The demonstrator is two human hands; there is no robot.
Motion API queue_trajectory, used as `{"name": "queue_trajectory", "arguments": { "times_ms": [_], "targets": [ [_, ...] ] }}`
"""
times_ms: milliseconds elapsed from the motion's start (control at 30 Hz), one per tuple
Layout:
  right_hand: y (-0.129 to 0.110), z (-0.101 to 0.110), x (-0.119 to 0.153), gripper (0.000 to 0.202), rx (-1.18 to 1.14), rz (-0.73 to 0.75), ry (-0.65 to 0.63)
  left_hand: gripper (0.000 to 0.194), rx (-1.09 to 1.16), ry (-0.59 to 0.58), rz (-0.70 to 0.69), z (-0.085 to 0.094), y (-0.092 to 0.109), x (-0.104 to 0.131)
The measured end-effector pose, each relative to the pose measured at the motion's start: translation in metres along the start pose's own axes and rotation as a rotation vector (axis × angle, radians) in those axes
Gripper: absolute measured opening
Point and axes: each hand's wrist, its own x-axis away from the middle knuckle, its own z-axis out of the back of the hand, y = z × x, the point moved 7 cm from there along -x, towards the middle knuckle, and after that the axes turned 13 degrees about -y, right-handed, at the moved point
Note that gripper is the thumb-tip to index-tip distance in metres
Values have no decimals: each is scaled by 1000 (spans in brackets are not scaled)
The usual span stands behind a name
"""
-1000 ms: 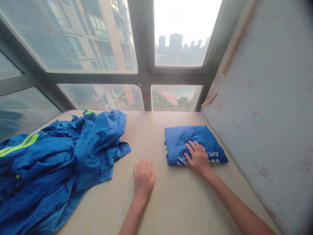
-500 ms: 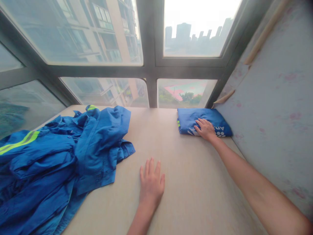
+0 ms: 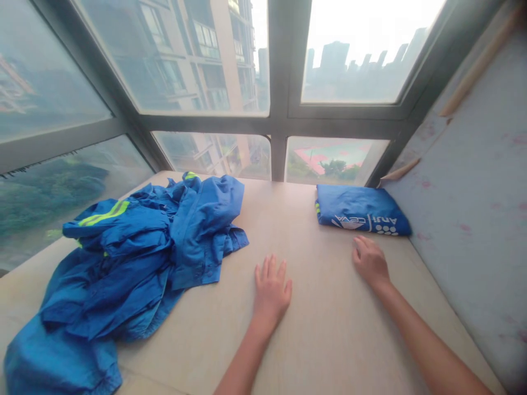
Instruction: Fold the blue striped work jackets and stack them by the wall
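Note:
My left hand [image 3: 272, 291] lies palm down on the pale wooden surface, its fingers spread and nothing in it. To its left is a rumpled blue work jacket [image 3: 135, 241] with yellow-green reflective stripes, one sleeve trailing toward the near left corner. At the far right, a neatly folded blue garment [image 3: 349, 203] with white printed lettering sits against the wall. Just in front of that folded garment, and apart from it, is my right hand [image 3: 370, 263]. Its fingers are loosely bent, and I see nothing held in them.
Grey-framed windows [image 3: 280, 126] rise behind the pale surface [image 3: 321, 307], with tall buildings and trees outside. On the right is a wall [image 3: 473, 219] with faded floral paper, peeling along its edge near the window frame.
My right hand has come off the folded garment and drawn back toward me, uncovering its lettering. The view has turned left, showing more of the rumpled jacket. My left hand still rests on the surface.

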Motion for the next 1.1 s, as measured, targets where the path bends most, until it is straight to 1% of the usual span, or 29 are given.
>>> {"name": "queue_trajectory", "arguments": {
  "times_ms": [133, 267, 333, 367, 400, 433, 467, 500, 533, 567, 600, 633, 667, 700, 733, 767, 800, 833, 900, 933, 1000, 1100],
  "targets": [
    [-11, -7, 19, 43, 50, -60, -91, 51, 16, 5, 4, 3, 1, 2],
    [-16, -8, 29, 48, 85, -92, -122, 49, 50, 14, -3, -1, -1, 3],
    [-16, -7, 30, 48, 85, -97, -120, 47, 98, -9, -2, 1, -9, -2],
    [-16, -7, 30, 48, 80, -96, -115, 46, 131, -11, 9, 6, -18, -6],
    [-16, -6, 30, 48, 74, -94, -109, 45, 160, 9, 32, 17, -30, -12],
    [-16, -6, 30, 47, 68, -92, -102, 44, 178, 51, 66, 32, -46, -19],
    [-15, -5, 29, 47, 63, -92, -97, 44, 175, 133, 129, 53, -66, -25],
    [-15, -5, 29, 46, 58, -93, -93, 46, 135, 233, 195, 78, -87, -32],
    [-15, -5, 28, 45, 53, -97, -90, 52, 75, 325, 264, 104, -108, -40],
    [-15, -5, 28, 45, 49, -102, -90, 61, 4, 414, 361, 129, -131, -46],
    [-15, -5, 28, 44, 45, -107, -91, 75, -64, 451, 437, 149, -152, -55],
    [-15, -5, 28, 44, 40, -112, -92, 88, -116, 443, 491, 165, -171, -66],
    [-16, -4, 27, 44, 34, -115, -94, 100, -149, 389, 535, 174, -190, -78],
    [-16, -4, 27, 44, 29, -117, -96, 109, -154, 299, 582, 177, -208, -89],
    [-17, -3, 27, 44, 22, -118, -96, 112, -138, 186, 614, 174, -222, -100],
    [-18, -3, 27, 44, 15, -121, -96, 109, -129, 93, 622, 169, -231, -108],
    [-18, -2, 27, 44, 8, -125, -96, 101, -130, 29, 620, 162, -236, -114],
    [-18, -2, 27, 44, -1, -128, -97, 90, -144, -2, 604, 156, -236, -117],
    [-19, -1, 27, 44, -20, -133, -99, 67, -206, 18, 544, 146, -225, -118],
    [-19, -1, 27, 44, -29, -134, -101, 60, -240, 36, 509, 141, -216, -115],
    [-18, -1, 27, 44, -46, -138, -103, 56, -287, 60, 443, 127, -197, -106],
    [-18, -2, 26, 44, -59, -144, -106, 56, -324, 106, 351, 105, -166, -83]
  ]
}}
